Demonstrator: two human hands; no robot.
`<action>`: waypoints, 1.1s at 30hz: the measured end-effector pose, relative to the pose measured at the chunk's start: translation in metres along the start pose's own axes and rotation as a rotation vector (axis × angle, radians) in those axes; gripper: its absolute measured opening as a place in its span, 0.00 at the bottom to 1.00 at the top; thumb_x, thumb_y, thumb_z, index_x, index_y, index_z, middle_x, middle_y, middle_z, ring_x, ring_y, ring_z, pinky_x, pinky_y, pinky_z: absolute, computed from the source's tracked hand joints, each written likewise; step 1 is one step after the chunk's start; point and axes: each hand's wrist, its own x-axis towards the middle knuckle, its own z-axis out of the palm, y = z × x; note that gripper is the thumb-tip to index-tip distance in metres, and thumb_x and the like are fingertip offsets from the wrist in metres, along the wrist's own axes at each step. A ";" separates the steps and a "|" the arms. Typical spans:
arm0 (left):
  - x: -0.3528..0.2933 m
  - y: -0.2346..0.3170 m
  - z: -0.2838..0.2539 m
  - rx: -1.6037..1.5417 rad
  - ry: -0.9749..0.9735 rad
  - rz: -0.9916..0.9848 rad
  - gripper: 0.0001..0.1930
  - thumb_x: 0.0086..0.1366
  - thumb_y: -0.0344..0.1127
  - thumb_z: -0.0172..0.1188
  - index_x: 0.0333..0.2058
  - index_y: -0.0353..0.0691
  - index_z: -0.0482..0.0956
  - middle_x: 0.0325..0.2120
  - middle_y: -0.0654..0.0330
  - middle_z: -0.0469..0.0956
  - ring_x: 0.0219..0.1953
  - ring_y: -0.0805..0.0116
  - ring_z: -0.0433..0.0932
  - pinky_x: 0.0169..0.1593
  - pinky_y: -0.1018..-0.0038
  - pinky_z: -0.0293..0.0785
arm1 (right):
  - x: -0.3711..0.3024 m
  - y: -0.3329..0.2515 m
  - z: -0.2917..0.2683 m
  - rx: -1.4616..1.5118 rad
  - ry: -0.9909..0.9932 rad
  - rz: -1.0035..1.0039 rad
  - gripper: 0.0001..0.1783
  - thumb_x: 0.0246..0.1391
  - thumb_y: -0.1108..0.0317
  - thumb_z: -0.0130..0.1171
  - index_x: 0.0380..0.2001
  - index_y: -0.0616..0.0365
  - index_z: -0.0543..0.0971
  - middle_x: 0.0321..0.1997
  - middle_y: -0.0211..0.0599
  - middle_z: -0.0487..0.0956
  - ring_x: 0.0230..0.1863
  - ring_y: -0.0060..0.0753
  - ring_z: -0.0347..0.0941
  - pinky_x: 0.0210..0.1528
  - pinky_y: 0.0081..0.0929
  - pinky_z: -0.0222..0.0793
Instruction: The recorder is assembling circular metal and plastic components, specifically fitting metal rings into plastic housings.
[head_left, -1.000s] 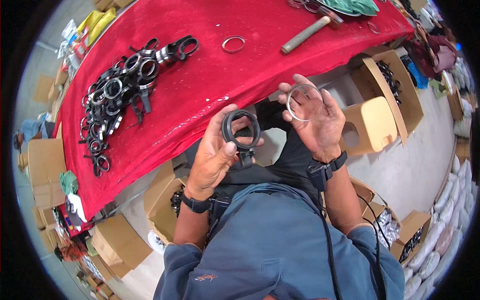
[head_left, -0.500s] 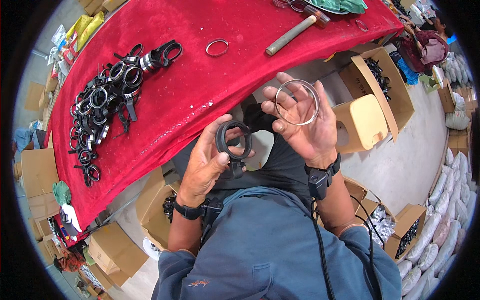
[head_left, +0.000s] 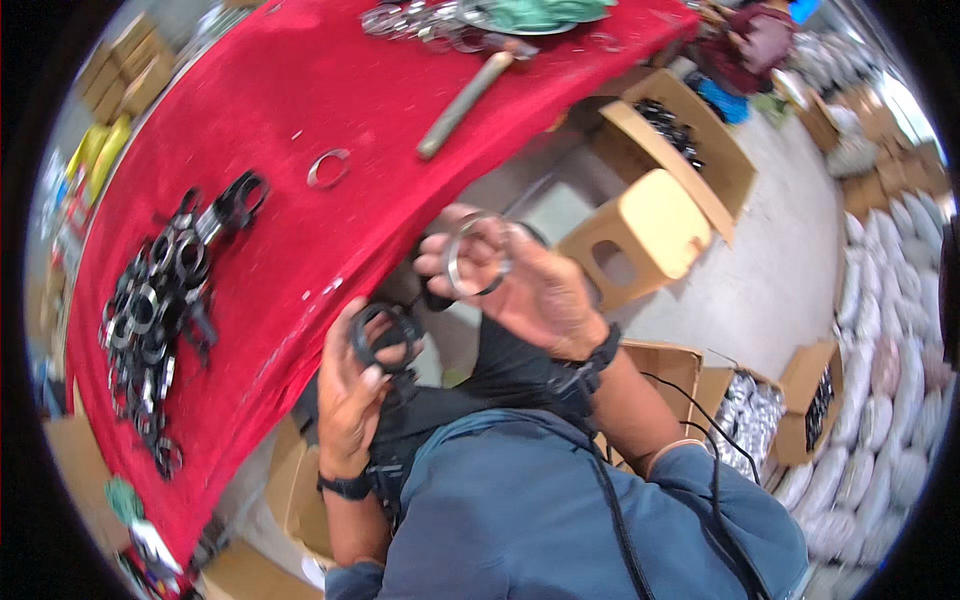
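Observation:
My left hand (head_left: 348, 405) grips a black ring (head_left: 362, 347) with a small black part hanging below it, thumb along its lower side. To its right and a little farther off, my right hand (head_left: 545, 295) is turned palm up. A thin shiny metal ring (head_left: 453, 262) lies across its bent fingers. Motion smears both hands somewhat, and the two rings are apart. On the red-covered table (head_left: 250, 120) to the left lies a heap of black and silver ring clamps (head_left: 150, 300). Another thin metal ring (head_left: 328, 169) lies alone on the cloth.
A rod-like stick (head_left: 465, 105) lies near the table's edge, with more metal rings (head_left: 425, 22) and a green cloth (head_left: 540, 10) behind it. A yellowish stool (head_left: 660, 225) and a carton of black parts (head_left: 735, 165) stand at right. White sacks (head_left: 870, 400) line the far right. Another person (head_left: 750, 40) is at the upper right.
The view has swung, so the table's things sit farther left in it. My hands have come slightly closer together, each still with its ring. The right fingers look more bent.

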 end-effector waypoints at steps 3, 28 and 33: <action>0.003 -0.003 -0.005 -0.039 -0.037 0.001 0.47 0.67 0.41 0.70 0.77 0.37 0.52 0.67 0.37 0.67 0.59 0.42 0.83 0.60 0.59 0.81 | -0.006 -0.007 -0.004 0.021 0.004 0.052 0.38 0.76 0.37 0.47 0.73 0.55 0.65 0.68 0.50 0.76 0.64 0.51 0.79 0.63 0.48 0.80; 0.012 0.000 -0.016 -0.117 0.031 0.015 0.47 0.66 0.33 0.70 0.77 0.38 0.51 0.66 0.37 0.66 0.60 0.40 0.82 0.55 0.59 0.86 | -0.014 -0.008 -0.015 0.063 -0.040 -0.012 0.35 0.68 0.50 0.66 0.70 0.56 0.68 0.70 0.51 0.73 0.71 0.53 0.72 0.71 0.52 0.72; 0.015 0.009 -0.010 -0.141 0.024 0.018 0.48 0.65 0.31 0.69 0.77 0.37 0.50 0.67 0.36 0.65 0.61 0.39 0.81 0.58 0.57 0.83 | -0.018 -0.013 -0.017 0.089 -0.038 0.032 0.35 0.73 0.42 0.56 0.70 0.55 0.68 0.69 0.51 0.75 0.69 0.54 0.74 0.67 0.46 0.77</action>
